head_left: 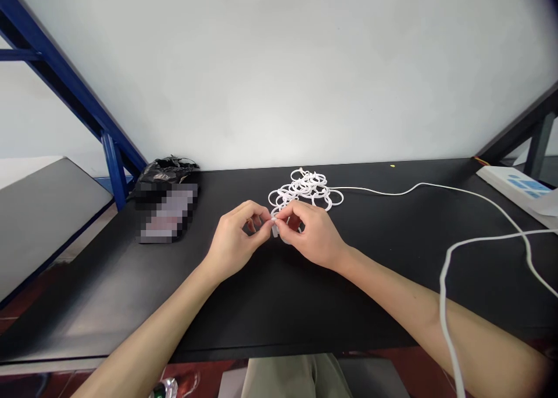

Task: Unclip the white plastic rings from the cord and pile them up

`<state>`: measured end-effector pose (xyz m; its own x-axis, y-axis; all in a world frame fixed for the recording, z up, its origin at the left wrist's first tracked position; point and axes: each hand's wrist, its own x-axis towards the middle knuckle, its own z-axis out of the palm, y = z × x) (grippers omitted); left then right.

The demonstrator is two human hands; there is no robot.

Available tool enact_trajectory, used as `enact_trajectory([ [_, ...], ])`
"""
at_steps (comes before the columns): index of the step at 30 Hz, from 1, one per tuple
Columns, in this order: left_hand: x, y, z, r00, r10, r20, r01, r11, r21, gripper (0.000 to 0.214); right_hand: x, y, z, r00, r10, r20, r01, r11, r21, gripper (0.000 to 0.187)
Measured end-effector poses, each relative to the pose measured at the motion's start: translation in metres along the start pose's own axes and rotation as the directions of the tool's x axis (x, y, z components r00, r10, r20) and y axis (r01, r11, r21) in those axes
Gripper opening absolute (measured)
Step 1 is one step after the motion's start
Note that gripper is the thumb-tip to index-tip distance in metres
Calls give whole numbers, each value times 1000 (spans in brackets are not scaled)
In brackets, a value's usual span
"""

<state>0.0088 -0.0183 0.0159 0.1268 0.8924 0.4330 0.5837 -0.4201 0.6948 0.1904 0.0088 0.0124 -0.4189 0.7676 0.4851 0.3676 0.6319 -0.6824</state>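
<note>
My left hand [239,233] and my right hand [308,230] meet above the table. Thumb and fingers of both are closed in a pinch on one thin white plastic loop [275,230]. A short white end of it hangs below the fingertips; the rest is partly hidden by the fingers. Just beyond my hands lies a heap of thin white loops [307,184], which look linked together. Whether the held loop is joined to that heap I cannot tell.
On the black table [349,305], a crumpled black plastic bag [168,170] lies at the left. A white cable [442,290] runs across the right side, passing over my right forearm. A white box with blue markings [518,189] stands at the far right. Behind is a pale wall [305,67].
</note>
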Motion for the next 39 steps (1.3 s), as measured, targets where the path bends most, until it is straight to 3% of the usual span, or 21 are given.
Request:
enact_trajectory([
  [9,-1,1,1,998,60,-27,-60,998,5,4,1,-2,0,999,29,-33,-27,998,59,6],
  [14,-2,0,1,996,50,69,-46,997,-61,26,3,-3,1,983,182,-28,-173,964,203,11],
  [17,-3,0,4,996,22,84,-18,999,-48,32,4,-3,1,977,212,-27,-201,955,220,14],
  [20,-1,-6,6,999,-16,34,15,1000,18,30,6,0,-1,986,145,-79,-137,985,104,11],
  [24,5,-23,3,991,-89,-98,111,963,247,28,9,11,-8,989,59,-137,-77,988,-133,10],
  [28,13,-45,-5,986,-78,-149,144,847,512,24,10,19,-17,990,109,-85,-131,938,-321,13],
  [32,20,-64,-14,977,-55,-204,184,695,695,32,10,19,-20,998,64,18,-51,914,-402,12],
  [35,23,-76,-18,975,-56,-213,200,628,752,38,8,18,-19,997,21,79,15,903,-428,6],
  [39,24,-82,-20,977,-59,-204,196,617,762,44,5,17,-18,993,-39,114,86,895,-437,9],
])
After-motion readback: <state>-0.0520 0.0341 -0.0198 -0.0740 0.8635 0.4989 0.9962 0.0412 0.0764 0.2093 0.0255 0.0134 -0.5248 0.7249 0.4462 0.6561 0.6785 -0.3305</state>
